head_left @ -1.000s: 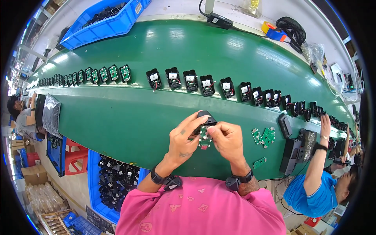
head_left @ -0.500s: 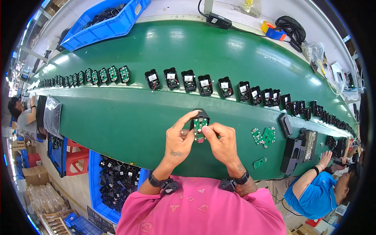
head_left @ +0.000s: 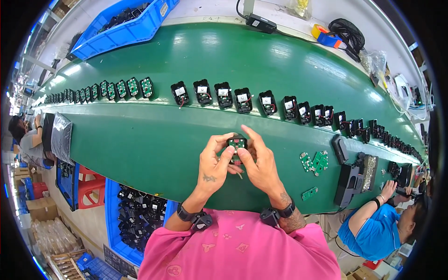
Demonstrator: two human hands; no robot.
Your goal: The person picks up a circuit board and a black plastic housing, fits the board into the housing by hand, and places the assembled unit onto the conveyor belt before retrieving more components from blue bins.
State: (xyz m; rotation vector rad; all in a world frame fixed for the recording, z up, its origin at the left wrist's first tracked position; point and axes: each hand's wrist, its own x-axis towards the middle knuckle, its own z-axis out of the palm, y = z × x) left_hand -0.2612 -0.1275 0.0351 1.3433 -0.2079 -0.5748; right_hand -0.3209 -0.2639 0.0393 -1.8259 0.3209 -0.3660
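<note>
Both hands grip one black plastic housing [head_left: 237, 136] above the near part of the green bench. A green circuit board [head_left: 237, 143] sits in its opening, and both thumbs press on that board. My left hand [head_left: 215, 161] wraps the housing's left side. On the other side, my right hand [head_left: 259, 164] holds it with the index finger stretched out past the far edge. The fingers beneath the housing are partly hidden. Several loose green circuit boards [head_left: 320, 163] lie on the bench to the right of my hands.
Beyond my hands runs a row of open black housings with white parts and red wires [head_left: 243, 100]; board-fitted ones [head_left: 121, 88] continue left. A blue bin [head_left: 126, 32] stands far left, another [head_left: 112, 219] below the bench edge. A black tool [head_left: 347, 184] and a co-worker [head_left: 373, 228] are at right.
The circuit board, which stuck out toward me from the housing, now lies inside it. Both thumbs have moved onto the board, and the right index finger has stretched out. The row has shifted slightly left.
</note>
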